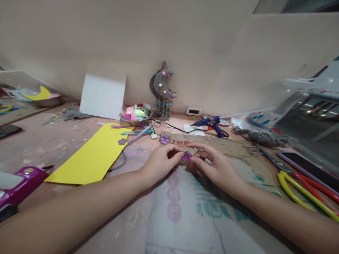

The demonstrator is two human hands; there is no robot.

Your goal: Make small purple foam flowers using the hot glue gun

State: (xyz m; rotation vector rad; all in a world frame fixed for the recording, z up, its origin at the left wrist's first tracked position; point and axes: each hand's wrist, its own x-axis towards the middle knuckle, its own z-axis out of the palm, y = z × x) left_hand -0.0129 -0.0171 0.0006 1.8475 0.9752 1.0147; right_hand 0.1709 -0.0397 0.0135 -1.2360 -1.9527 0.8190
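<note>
A small purple flower-like piece point(186, 156) is pinched between the fingertips of both hands, above printed cardboard. My left hand point(160, 160) grips its left edge with thumb and forefinger. From the other side, my right hand point(215, 163) holds it the same way, fingers curled. Just beyond my left hand lie several purple flowers point(164, 139) on the brown cardboard point(227, 146). Another purple-grey flower point(122, 141) rests on the edge of a yellow sheet point(90, 155). A blue glue gun point(209, 122) lies behind my right hand, its small red light showing.
Scissors point(291, 174) with yellow and red handles, a phone point(312, 169) and grey yarn point(262, 137) lie at right. Against the wall stand a grey moon ornament point(161, 84) and a white board point(103, 93). A bowl point(136, 120) holds colourful clay. A magenta tool point(25, 181) is at left.
</note>
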